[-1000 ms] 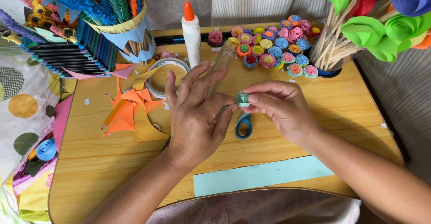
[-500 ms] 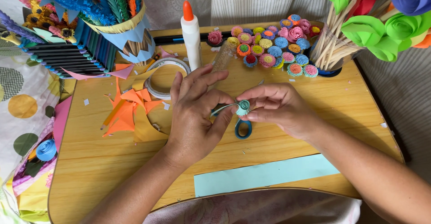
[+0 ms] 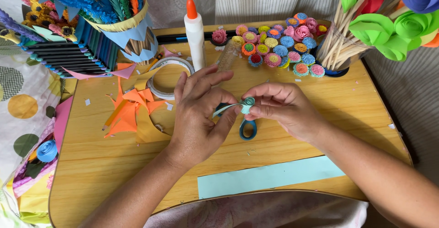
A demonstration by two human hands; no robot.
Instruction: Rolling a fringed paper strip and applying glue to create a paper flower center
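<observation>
**Both hands on a rolled paper strip above the worktop**

The right hand [image 3: 286, 111] pinches a small teal paper coil [image 3: 248, 103] between thumb and forefinger, its fingers narrow and closed on the roll. The loose tail of the strip runs left from the coil to the left hand [image 3: 199, 118], whose thumb and forefinger hold that tail while the other fingers fan out wide above it. The coil sits between the two hands, raised just above the wooden worktop [image 3: 297, 141]. Right under it a blue scissor handle [image 3: 248, 129] lies on the wood, partly hidden by the left hand.

A white glue bottle [image 3: 195, 36] with an orange pointed cap stands upright behind the hands; any label on it cannot be made out. Just left of it lies a tape roll [image 3: 165, 77], flat on the wood, and beside that are orange paper scraps [image 3: 125, 116]. A long light-blue paper strip [image 3: 270, 177] lies along the near edge.

At the far side is a cluster of small paper flowers [image 3: 279, 45] in pink, blue, yellow and orange. To its right a clear cup [image 3: 336, 50] holds wooden sticks topped by green, red and blue paper roses. At the far left a paper-wrapped pot [image 3: 130, 31] holds blue, green and orange paper feathers.
</observation>
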